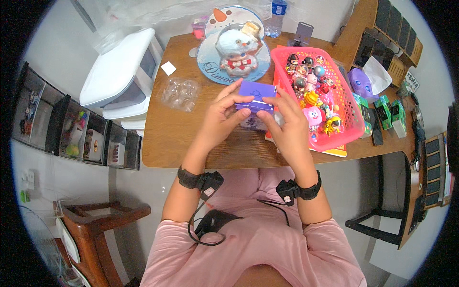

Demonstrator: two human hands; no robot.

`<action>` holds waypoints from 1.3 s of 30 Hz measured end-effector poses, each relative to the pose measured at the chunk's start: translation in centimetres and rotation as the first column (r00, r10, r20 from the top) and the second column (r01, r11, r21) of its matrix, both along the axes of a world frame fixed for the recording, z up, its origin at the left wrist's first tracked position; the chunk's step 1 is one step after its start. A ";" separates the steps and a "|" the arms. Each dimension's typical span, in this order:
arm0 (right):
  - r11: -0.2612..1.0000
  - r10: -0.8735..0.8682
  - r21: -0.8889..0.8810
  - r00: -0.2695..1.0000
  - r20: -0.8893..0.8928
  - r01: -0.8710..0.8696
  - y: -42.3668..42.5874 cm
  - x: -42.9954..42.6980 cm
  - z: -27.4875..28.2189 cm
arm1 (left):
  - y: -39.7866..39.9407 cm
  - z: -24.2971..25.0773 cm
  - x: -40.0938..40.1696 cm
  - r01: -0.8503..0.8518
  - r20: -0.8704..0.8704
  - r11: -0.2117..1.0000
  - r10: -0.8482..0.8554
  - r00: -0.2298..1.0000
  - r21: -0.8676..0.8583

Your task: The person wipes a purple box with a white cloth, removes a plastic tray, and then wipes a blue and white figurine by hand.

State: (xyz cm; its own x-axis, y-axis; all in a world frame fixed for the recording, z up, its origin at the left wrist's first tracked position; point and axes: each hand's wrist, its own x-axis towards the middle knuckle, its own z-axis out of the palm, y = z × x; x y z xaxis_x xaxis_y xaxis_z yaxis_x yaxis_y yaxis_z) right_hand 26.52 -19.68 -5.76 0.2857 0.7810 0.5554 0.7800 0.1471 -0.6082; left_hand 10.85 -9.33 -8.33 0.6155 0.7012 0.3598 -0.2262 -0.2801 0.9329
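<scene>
A small purple cardboard box [257, 89] stands on the brown wooden table [172, 140] before me, its top flap lifted. My left hand [224, 114] grips the box's left side, with fingers along the flap. On the opposite side, my right hand [287, 116] has its thumb and fingers on the box's edge. The lower part of the box shows a printed pattern and is partly covered by my fingers. Just right of my right hand is a pink plastic basket [342, 93] full of small toy figures.
Behind the box stands a snowman-shaped blister pack [208, 61] holding a plush-hatted doll. A clear plastic tray [180, 94] and a white card [168, 68] lie to the left. A water bottle [276, 19] is at the back. Purple tissue pack [362, 82] and green boxes [398, 118] sit right.
</scene>
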 end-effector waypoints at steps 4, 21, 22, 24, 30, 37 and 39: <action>1.000 0.018 0.017 0.995 -0.099 -0.016 0.7 0.3 0.0 | -0.9 0.1 0.7 -0.058 -0.019 0.992 0.060 0.998 0.109; 1.000 -0.014 -0.004 0.989 -0.144 0.014 0.9 -0.2 -0.2 | -0.6 -1.2 1.1 -0.140 -0.060 0.952 0.162 0.985 0.273; 1.000 -0.014 -0.003 0.990 -0.143 0.013 0.7 0.0 -0.2 | -0.5 -1.2 1.1 -0.129 -0.068 0.950 0.155 0.986 0.285; 0.999 0.012 -0.048 0.996 -0.093 -0.017 0.3 0.4 -0.2 | -0.4 -1.1 1.0 -0.122 -0.075 0.951 0.149 0.986 0.284; 0.987 0.034 -0.162 0.997 0.065 -0.023 -0.5 0.6 1.4 | 0.3 -0.8 0.0 0.001 -0.033 0.996 0.002 0.999 0.088; 0.982 0.107 -0.152 0.993 -0.042 -0.113 -0.4 1.4 0.9 | 0.1 0.4 -0.5 0.104 -0.036 0.987 -0.100 0.994 0.120; 0.982 0.102 -0.157 0.995 -0.011 -0.102 -0.7 1.2 1.1 | -0.1 0.3 -0.4 0.061 -0.073 0.986 -0.051 0.996 0.155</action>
